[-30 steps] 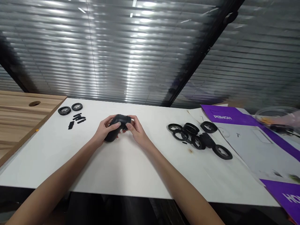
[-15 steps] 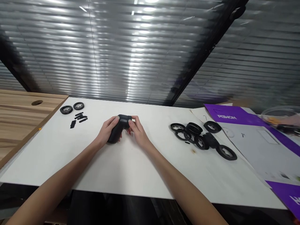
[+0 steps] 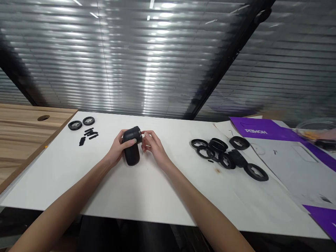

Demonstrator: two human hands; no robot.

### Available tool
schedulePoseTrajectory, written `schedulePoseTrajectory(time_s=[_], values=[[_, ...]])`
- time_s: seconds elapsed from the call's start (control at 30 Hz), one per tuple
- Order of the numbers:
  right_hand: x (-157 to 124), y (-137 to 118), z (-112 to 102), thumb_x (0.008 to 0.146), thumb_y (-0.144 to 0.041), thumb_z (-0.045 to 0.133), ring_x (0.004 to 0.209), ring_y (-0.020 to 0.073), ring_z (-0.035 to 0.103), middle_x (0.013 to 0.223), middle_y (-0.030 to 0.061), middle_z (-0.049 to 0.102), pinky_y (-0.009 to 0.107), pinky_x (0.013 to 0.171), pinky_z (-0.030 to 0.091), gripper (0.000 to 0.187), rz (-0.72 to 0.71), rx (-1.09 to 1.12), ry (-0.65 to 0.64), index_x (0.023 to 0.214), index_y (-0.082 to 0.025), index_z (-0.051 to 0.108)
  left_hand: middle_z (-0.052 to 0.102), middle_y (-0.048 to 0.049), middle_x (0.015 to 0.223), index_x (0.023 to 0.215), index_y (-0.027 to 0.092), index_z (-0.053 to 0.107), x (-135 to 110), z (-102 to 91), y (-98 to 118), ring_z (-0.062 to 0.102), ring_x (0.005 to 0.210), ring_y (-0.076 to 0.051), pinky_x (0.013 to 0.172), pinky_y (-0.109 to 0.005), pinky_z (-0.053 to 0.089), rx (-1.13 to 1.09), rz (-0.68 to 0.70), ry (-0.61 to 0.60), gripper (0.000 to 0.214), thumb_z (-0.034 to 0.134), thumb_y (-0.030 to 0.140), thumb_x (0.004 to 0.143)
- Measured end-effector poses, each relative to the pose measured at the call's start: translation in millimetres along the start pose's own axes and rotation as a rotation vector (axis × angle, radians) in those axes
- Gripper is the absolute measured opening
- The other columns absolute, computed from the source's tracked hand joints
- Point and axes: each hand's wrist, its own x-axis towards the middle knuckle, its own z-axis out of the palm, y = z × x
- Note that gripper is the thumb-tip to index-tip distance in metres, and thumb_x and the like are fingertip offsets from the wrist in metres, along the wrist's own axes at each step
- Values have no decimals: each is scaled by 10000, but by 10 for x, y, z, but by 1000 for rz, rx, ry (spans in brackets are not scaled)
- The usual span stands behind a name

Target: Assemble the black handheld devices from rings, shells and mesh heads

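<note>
my left hand [image 3: 117, 148] is wrapped around a black device [image 3: 131, 155] just left of the middle of the frame, thumb laid across its near side. the device is raised over the white table [image 3: 162, 203], its rounded body pointing down toward me and its shorter end turned to the right. my right hand [image 3: 155, 147] is at that end, fingers curled and thumb close to the index finger; i cannot tell whether the fingertips pinch anything or only touch the device.

at the left of the frame, two black rings [image 3: 75, 125] lie side by side, with a few black strips [image 3: 90, 133] and a small flat piece [image 3: 82, 141] just below them. right of centre is a loose heap of larger rings [image 3: 256, 172], some overlapping, with a dark block [image 3: 237, 158] among them. a purple and white sheet [image 3: 283, 154] covers the right edge. blinds [image 3: 126, 70] fill the top.
</note>
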Motion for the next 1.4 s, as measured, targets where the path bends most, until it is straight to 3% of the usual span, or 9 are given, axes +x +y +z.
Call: schedulePoseTrajectory(time_s=[0.1,0.2,0.27,0.4,0.47,0.57,0.83,1.13,1.4], values=[[26,14,-33,835,-684,733,646,138,588,810,-29,603,280,578,475,456,-11,-42,61,984,-261,649,705,-49,1168,1219,243,600,-8,-8,17,675,1101,-242,897,-327,548,-98,66,35,659,957,383,683],[69,64,-61,840,-736,691,593,145,590,748,-31,596,279,535,460,491,41,-83,78,940,-260,620,695,-68,1242,1208,240,603,-33,16,58,655,1190,-269,1008,-383,534,-7,149,44,683,987,322,650],[97,95,-66,840,-768,663,531,149,571,674,-48,565,280,504,445,516,79,-84,69,945,-268,595,679,-84,1304,1200,240,605,-63,47,68,665,1181,-270,996,-391,550,98,184,31,656,981,325,669],[133,137,-66,796,-810,661,691,175,625,857,-6,643,288,560,482,568,-9,-88,190,923,-257,629,575,-117,1489,1220,275,562,-150,135,-9,642,1288,-298,966,-393,585,258,242,-109,631,944,337,721],[134,155,-69,838,-795,628,809,190,621,891,9,657,296,674,499,559,-80,-121,251,869,-238,651,481,-135,1587,1193,276,555,-202,193,-77,515,1462,-323,1029,-407,564,328,289,-210,547,899,303,769],[113,167,-64,895,-762,599,805,192,582,810,10,650,312,767,469,551,-118,-150,312,784,-226,666,378,-137,1666,1158,273,559,-291,288,-170,317,1600,-326,1155,-471,480,397,377,-303,407,801,202,839],[53,57,-27,814,-757,667,596,179,525,585,18,575,334,623,450,602,-168,-43,404,536,-230,580,406,-34,1681,1162,318,665,-483,430,-252,295,1610,-351,1263,-588,364,348,347,-321,491,783,63,759],[64,101,-16,800,-623,729,536,154,496,520,8,537,312,554,402,525,-163,-21,422,501,-214,593,406,-35,1680,1307,370,692,-524,420,-234,339,1589,-358,1273,-584,372,418,396,-308,659,788,40,744],[94,84,-38,740,-709,741,515,170,535,476,32,583,325,574,444,602,-46,39,442,429,-216,592,456,-86,1631,1240,330,728,-508,435,-216,428,1531,-388,1201,-577,464,527,569,-324,500,749,69,814]])
